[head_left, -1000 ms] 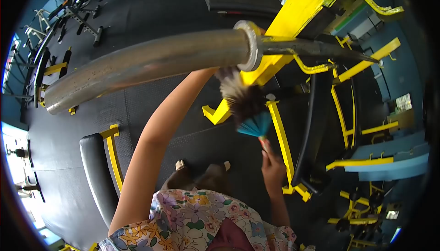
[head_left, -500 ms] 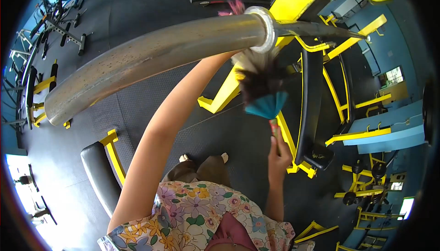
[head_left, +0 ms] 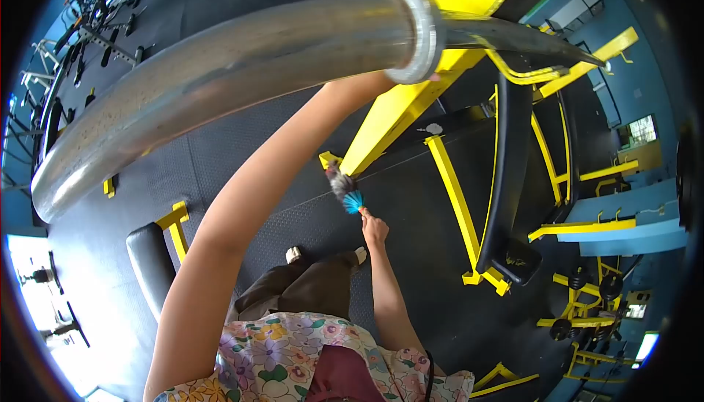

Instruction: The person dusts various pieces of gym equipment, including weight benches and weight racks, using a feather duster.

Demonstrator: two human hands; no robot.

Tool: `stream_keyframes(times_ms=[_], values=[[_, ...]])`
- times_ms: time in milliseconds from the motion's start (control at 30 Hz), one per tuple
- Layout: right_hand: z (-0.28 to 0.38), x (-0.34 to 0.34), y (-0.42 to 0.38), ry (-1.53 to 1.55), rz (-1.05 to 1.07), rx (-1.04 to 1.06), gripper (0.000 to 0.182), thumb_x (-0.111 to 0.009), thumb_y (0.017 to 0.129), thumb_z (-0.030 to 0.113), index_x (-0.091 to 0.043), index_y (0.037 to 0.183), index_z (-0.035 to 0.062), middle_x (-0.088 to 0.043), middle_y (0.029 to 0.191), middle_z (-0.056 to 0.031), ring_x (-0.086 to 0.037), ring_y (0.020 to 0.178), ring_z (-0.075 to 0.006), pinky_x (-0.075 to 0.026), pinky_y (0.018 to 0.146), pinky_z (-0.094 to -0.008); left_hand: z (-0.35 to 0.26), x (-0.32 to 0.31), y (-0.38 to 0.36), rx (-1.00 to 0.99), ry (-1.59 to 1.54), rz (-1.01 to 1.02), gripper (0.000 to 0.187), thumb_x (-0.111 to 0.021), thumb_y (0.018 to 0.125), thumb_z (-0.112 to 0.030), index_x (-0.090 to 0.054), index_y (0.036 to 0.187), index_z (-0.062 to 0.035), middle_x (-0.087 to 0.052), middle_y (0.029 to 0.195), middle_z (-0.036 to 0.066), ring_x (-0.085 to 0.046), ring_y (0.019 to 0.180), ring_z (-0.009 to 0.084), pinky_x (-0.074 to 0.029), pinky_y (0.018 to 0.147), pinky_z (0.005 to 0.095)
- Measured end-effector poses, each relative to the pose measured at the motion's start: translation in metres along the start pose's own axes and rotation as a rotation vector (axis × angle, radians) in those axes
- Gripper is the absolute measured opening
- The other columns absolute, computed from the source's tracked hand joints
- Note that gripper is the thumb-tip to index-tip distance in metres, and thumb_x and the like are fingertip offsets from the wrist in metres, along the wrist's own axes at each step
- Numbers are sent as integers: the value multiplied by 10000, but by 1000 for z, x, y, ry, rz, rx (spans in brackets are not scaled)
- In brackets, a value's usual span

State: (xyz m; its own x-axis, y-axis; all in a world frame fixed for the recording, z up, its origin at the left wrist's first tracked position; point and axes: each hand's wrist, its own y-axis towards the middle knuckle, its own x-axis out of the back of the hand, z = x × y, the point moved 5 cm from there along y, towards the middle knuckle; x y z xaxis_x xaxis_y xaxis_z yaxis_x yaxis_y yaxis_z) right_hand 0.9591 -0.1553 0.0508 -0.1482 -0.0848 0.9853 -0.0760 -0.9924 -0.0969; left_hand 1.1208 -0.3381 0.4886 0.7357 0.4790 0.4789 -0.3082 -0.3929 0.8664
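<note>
My right hand (head_left: 375, 230) is closed round the handle of a feather duster (head_left: 352, 200), low in front of my body. The duster has turquoise feathers near the handle and a grey, dark tip, which lies by the foot of a yellow upright post (head_left: 389, 125). My left hand (head_left: 367, 86) reaches up behind a thick metal barbell (head_left: 227, 61); its fingers are hidden by the bar's sleeve and the silver collar (head_left: 416, 29). The barbell's near end juts toward me on the left.
A black padded bench (head_left: 506, 182) on a yellow frame stands at right. Another black pad (head_left: 150, 266) is at lower left. Exercise bikes (head_left: 103, 6) are at the far left, and a rack with weight plates (head_left: 579, 299) stands at lower right. Black rubber matting covers the floor.
My right hand has swung the duster down and left, from just under the bar's collar to the foot of the yellow post. The pink fluff behind the bar has gone from sight.
</note>
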Motion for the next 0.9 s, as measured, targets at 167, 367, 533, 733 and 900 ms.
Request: stream_keyframes(times_ms=[167,367,533,733,900], values=[[-9,132,-10,99,-203,-38,278,-546,801,401,-625,1038,279,-592,601,-115,-595,566,-296,-473,509,-386,-2,3,6,136,-112,94,638,-695,647,-446,-508,1075,-11,-584,901,127,-598,758,199,-506,680,300],[-27,315,-76,299,-378,-26,296,-622,760,370,-648,1008,209,-612,668,-99,-592,573,-264,-442,506,-328,9,-1,0,316,-271,315,845,-610,646,-587,-328,1281,-107,-379,1256,115,-330,1171,279,-207,1004,392],[-32,456,-162,614,-318,-51,283,-662,757,137,-623,1013,22,-658,762,-115,-568,600,-91,-443,562,-234,8,6,-3,287,-170,329,802,-590,680,-578,-341,1294,-126,-385,1289,116,-324,1212,304,-194,1041,406],[-41,580,-308,269,-526,119,302,-689,656,142,-650,919,-2,-559,595,-109,-460,472,-145,-334,460,-272,-6,23,0,371,-418,180,535,-608,787,-408,-516,1076,32,-582,1025,153,-542,966,239,-430,829,357],[-21,636,-319,64,-791,270,333,-631,724,189,-624,989,-13,-454,542,-96,-418,459,-209,-299,444,-314,-16,21,-3,17,-338,22,275,-639,761,-199,-545,943,-15,-545,929,121,-528,868,265,-447,720,345]])
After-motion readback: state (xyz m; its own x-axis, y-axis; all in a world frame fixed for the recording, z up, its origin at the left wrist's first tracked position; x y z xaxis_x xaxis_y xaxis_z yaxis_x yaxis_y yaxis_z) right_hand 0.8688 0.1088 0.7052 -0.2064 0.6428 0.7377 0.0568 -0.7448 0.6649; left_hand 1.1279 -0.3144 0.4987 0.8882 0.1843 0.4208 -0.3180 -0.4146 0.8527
